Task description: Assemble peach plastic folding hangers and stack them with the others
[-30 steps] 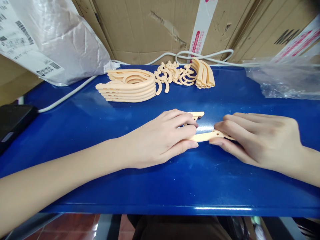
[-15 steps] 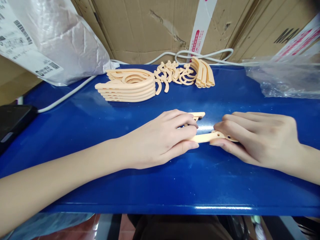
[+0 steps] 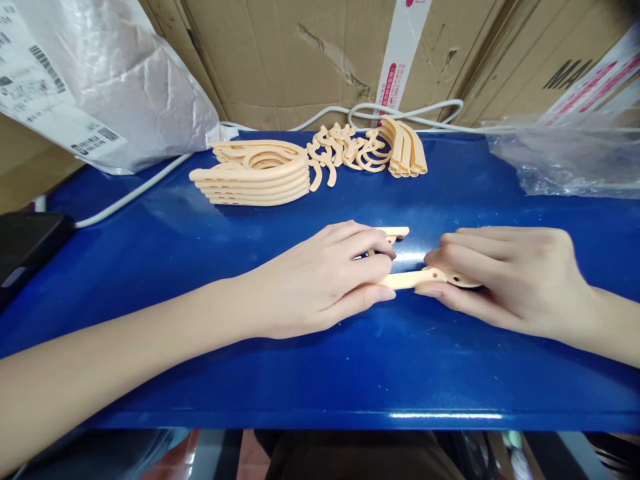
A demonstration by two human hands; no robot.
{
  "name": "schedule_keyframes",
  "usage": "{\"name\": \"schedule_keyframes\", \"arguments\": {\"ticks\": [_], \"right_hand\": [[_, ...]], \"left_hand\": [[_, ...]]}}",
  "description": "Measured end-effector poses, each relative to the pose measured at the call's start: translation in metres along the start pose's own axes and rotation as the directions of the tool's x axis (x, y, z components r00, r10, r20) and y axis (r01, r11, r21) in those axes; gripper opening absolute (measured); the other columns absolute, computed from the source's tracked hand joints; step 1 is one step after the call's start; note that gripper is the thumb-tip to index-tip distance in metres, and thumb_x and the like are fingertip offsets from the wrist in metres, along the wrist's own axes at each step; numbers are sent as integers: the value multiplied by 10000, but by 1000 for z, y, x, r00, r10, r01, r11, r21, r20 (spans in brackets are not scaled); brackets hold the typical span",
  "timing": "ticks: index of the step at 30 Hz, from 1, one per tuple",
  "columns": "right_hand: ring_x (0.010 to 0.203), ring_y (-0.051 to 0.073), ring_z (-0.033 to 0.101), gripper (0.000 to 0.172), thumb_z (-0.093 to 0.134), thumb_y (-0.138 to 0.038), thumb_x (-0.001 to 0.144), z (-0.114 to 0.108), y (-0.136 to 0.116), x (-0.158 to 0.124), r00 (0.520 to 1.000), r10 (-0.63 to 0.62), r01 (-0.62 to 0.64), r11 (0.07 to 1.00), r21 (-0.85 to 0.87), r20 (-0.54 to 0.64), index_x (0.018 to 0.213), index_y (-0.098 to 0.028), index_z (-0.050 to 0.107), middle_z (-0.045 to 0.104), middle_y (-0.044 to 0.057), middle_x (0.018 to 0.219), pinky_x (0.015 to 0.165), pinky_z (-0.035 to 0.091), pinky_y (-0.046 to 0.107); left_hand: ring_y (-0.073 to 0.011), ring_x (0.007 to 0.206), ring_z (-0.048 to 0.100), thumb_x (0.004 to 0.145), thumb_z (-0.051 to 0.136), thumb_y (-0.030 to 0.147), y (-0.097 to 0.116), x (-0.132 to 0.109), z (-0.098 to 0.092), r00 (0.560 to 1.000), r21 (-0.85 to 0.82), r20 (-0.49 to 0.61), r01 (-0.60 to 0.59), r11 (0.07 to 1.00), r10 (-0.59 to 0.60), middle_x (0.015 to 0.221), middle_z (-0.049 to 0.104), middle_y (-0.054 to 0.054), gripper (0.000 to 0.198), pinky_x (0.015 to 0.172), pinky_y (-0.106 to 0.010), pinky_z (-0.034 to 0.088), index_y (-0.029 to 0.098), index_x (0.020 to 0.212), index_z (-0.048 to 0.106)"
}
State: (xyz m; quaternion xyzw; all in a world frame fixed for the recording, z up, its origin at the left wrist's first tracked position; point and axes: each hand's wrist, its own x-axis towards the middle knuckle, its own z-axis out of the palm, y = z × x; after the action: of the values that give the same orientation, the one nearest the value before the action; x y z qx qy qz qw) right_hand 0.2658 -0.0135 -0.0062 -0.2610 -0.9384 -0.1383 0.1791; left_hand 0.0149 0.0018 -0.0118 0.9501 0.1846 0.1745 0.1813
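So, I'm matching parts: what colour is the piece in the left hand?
Plain pale peach: the piece in the left hand, seen best in the head view.

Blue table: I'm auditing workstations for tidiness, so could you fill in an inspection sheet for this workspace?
Surface: blue table, glossy, with light specks.
Job's things: cream frame under the left hand; small cream piece at its holed end, joined or not cannot be told; hanger-shaped stack, curved pieces and bundled arms behind.
Clutter: black device at the left edge; clear plastic at back right.
Hands: left holds the frame; right hand pinches the small piece.
Cables: white cable at the left; more looped along the back.
Surroundings: cardboard boxes behind; labelled plastic bag at back left.
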Motion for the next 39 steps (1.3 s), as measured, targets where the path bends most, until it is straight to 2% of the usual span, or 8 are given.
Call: {"name": "schedule_keyframes", "arguments": {"ticks": [4, 10, 17, 25, 30, 33, 36, 39], "right_hand": [[578, 112, 527, 254, 514, -373, 965, 2, 1, -4, 1000, 29, -29, 998, 54, -1, 790, -195, 556, 552, -28, 644, 560, 383, 252], [537, 104, 460, 305, 531, -407, 956, 4, 2, -6, 999, 40, -38, 997, 73, -19, 745, -190, 565, 501, -33, 598, 538, 337, 259], [540, 110, 494, 325, 499, -425, 969, 4, 3, -6, 999, 51, -50, 997, 54, -11, 749, -193, 561, 540, -29, 613, 535, 337, 254], [548, 112, 473, 305, 511, -425, 959, 6, 6, -2, 998, 60, -65, 978, 200, 34, 762, -196, 556, 513, -34, 614, 558, 336, 254], [552, 122, 363, 378, 527, -497, 932, 8, 10, -3, 999, -21, 9, 909, 416, 25, 699, -202, 490, 411, -33, 607, 553, 271, 275], [576, 129, 309, 434, 570, -443, 919, 7, 11, 0, 998, -48, 22, 866, 499, 40, 608, -200, 390, 345, -36, 581, 580, 236, 293], [624, 134, 350, 460, 614, -410, 903, 5, 11, 4, 994, -58, -8, 794, 607, 90, 584, -189, 368, 363, -36, 579, 639, 267, 312], [719, 152, 439, 373, 662, -428, 869, 4, 11, 6, 993, -44, -43, 747, 663, 114, 647, -192, 478, 477, -20, 678, 720, 314, 339]], "left_hand": [[-216, 1310, 437, 1022, 383, 291, 1, 0, -1, 1000, 15, 18, 2, 1000, -2, 1282, 583, -110, 236, 1137, -421, 307, 182, 984, 588], [-218, 1314, 437, 1020, 390, 281, 2, 1, -4, 999, 12, 32, 8, 1000, -8, 1282, 584, -118, 237, 1143, -412, 294, 169, 988, 597], [-217, 1305, 447, 1021, 387, 280, 2, 2, -3, 1000, 8, 23, 13, 1000, -13, 1256, 602, -113, 237, 1124, -408, 313, 174, 976, 594], [-239, 1293, 455, 1013, 401, 288, 2, 1, -3, 999, 29, 36, -2, 1000, 1, 1279, 591, -123, 232, 1115, -406, 306, 161, 949, 585], [-244, 1205, 500, 955, 511, 460, 2, -1, -1, 997, 20, -24, 78, 997, -78, 1240, 584, -109, 296, 1024, -381, 382, 173, 907, 564], [-268, 1242, 474, 866, 588, 596, 4, -1, 2, 983, 47, -71, 173, 984, -169, 1269, 570, -106, 421, 1035, -400, 381, 181, 937, 573], [-275, 1314, 424, 792, 610, 689, 5, -1, 4, 969, 47, -113, 226, 973, -220, 1327, 542, -110, 546, 1094, -414, 352, 193, 1017, 579], [-276, 1333, 413, 770, 622, 706, 5, -1, 4, 964, 52, -119, 245, 968, -237, 1354, 526, -115, 581, 1115, -421, 348, 195, 1044, 579]]}}
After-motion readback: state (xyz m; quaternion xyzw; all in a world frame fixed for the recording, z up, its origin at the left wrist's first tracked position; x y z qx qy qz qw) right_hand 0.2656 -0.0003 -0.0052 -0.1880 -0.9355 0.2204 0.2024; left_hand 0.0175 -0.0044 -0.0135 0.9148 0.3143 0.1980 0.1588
